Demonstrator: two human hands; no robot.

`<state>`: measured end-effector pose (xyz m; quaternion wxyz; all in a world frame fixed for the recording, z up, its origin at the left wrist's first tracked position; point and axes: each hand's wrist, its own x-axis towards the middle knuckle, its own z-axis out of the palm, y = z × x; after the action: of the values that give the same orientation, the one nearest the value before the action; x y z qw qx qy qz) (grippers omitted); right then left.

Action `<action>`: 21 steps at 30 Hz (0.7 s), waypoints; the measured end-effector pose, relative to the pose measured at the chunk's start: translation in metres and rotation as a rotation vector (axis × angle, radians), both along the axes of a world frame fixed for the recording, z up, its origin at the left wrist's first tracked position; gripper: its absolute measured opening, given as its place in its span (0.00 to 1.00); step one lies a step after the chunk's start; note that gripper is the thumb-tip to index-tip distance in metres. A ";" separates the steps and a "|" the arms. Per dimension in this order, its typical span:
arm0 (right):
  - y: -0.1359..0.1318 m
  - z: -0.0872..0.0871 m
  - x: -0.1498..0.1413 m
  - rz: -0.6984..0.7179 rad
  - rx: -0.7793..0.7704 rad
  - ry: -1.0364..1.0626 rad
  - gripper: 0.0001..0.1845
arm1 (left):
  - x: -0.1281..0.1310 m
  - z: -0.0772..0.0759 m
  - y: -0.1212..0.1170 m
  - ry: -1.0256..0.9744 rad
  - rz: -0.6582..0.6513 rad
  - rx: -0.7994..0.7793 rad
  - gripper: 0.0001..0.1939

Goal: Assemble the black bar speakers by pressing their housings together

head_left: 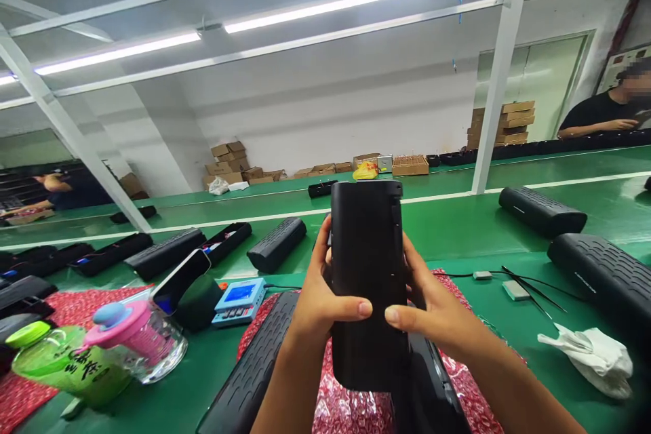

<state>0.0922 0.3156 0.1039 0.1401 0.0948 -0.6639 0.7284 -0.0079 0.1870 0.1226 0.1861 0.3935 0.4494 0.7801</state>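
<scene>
I hold a black oblong speaker shell [367, 264] upright in front of me with both hands. My left hand [321, 295] wraps its left side, thumb pressed across the smooth face. My right hand [432, 305] grips the right side, thumb meeting the left one near the middle. Below it, a black ribbed grille part [249, 373] and another black part [432, 386] lie on a red patterned mat [346, 410].
Several black speaker bodies [542, 210] lie along the green conveyor [447, 224]. At left stand a green bottle [61, 363], a pink-lidded glass jug [137, 339], a phone on a stand [180, 278] and a blue meter [239, 300]. White cloth [590, 356] and black tweezers [529, 288] lie right. Other people work at both far ends.
</scene>
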 end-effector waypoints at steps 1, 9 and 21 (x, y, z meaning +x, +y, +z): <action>0.000 -0.001 0.001 -0.019 0.091 -0.029 0.56 | 0.003 0.000 0.002 -0.008 0.065 0.009 0.61; 0.014 -0.018 -0.036 -0.214 0.131 0.171 0.66 | 0.034 -0.005 0.005 0.164 0.283 0.025 0.48; 0.091 -0.093 -0.064 0.220 -0.500 -0.097 0.56 | 0.027 0.003 -0.039 0.388 0.307 0.241 0.17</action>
<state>0.0279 0.4065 0.0111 0.0473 0.0940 -0.4551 0.8842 0.0193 0.1479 0.1258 -0.0720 0.4824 0.4351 0.7568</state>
